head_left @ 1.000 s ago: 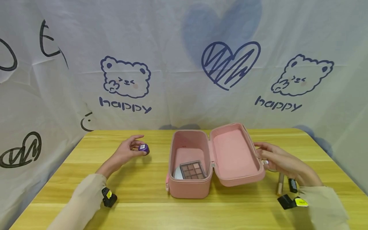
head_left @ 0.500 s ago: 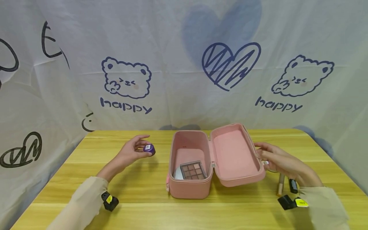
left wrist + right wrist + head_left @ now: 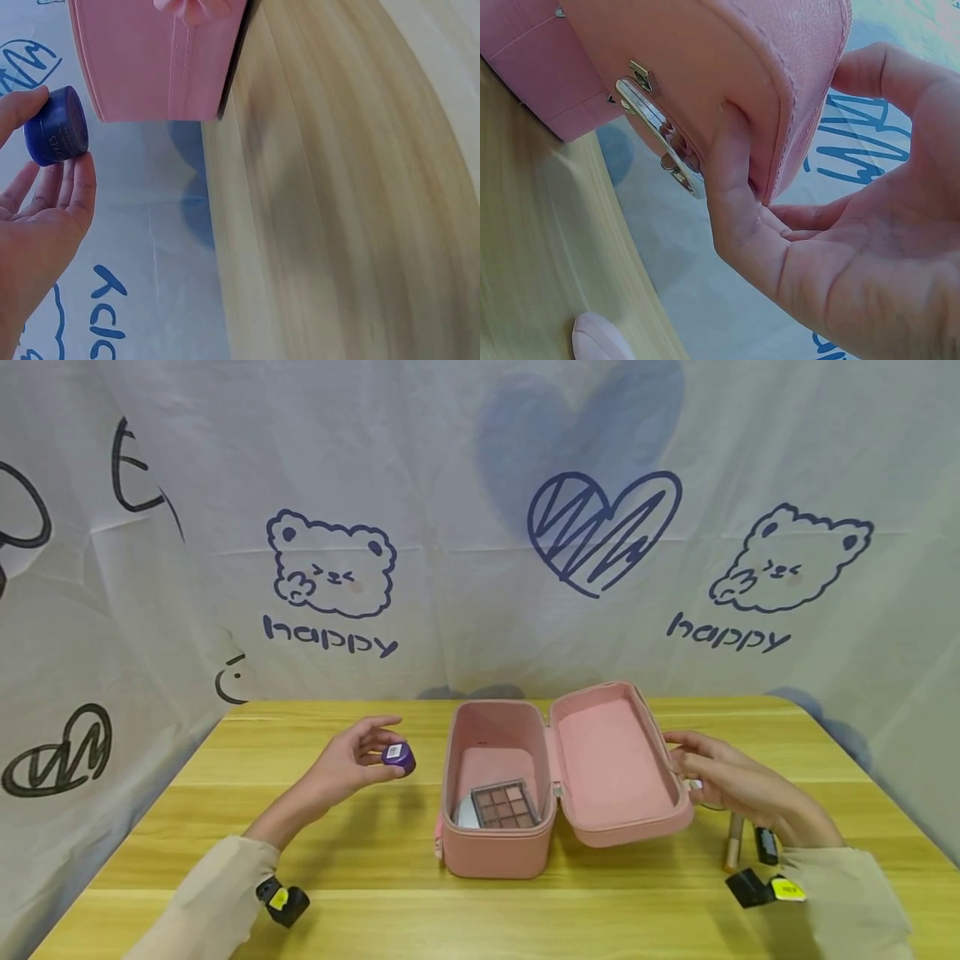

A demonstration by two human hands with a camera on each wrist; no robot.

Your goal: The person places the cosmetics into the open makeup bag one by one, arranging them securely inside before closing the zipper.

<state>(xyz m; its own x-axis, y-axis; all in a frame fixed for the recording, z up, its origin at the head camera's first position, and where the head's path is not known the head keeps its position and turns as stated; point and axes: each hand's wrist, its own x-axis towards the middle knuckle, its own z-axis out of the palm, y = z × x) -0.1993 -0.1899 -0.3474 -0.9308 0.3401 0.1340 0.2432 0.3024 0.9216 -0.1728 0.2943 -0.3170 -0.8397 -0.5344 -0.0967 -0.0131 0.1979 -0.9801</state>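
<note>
Between thumb and fingertips, my left hand point(image 3: 341, 772) pinches a small purple-blue jar point(image 3: 399, 758) above the table, left of the pink cosmetic case point(image 3: 495, 856). Its dark side lettering shows on the jar point(image 3: 56, 127) in the left wrist view. The case stands with its lid point(image 3: 618, 760) swung out to the right. My right hand point(image 3: 738, 785) grips the lid's outer edge; the right wrist view shows a finger curled against the lid beside a metal handle point(image 3: 660, 135). Inside the case lie an eyeshadow palette point(image 3: 504, 806) and a whitish item point(image 3: 466, 814), partly covered by the palette.
Beneath my right forearm, a slim tan-and-gold tube point(image 3: 733, 845) and a small black item point(image 3: 766, 846) lie on the wooden table point(image 3: 360, 902). A pale pink rounded object point(image 3: 600, 339) shows at the right wrist view's bottom. A white printed cloth point(image 3: 465, 610) hangs behind.
My left hand has carried the purple jar rightward, closer to the case. The right hand and the lid have stayed put.
</note>
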